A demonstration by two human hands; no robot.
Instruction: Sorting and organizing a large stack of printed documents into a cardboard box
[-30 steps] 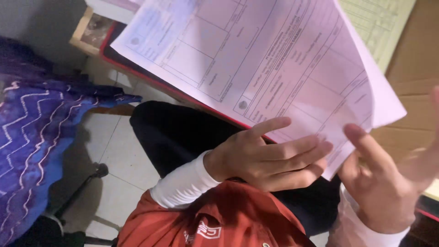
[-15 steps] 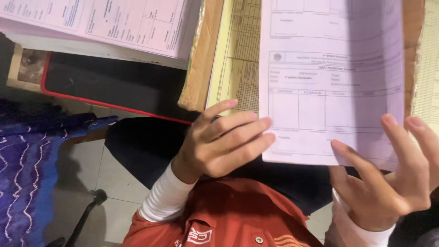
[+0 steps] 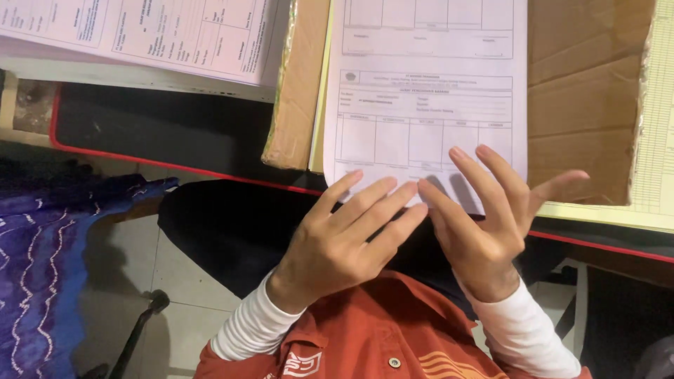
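Left hand (image 3: 344, 235) and right hand (image 3: 484, 210) rest spread fingers on the lower edge of a printed form (image 3: 428, 91) lying on cardboard (image 3: 583, 98).

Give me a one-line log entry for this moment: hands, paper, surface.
left hand: open, fingers on form's lower edge | right hand: open, fingers spread on form | printed form: flat on cardboard | second form stack: upper left
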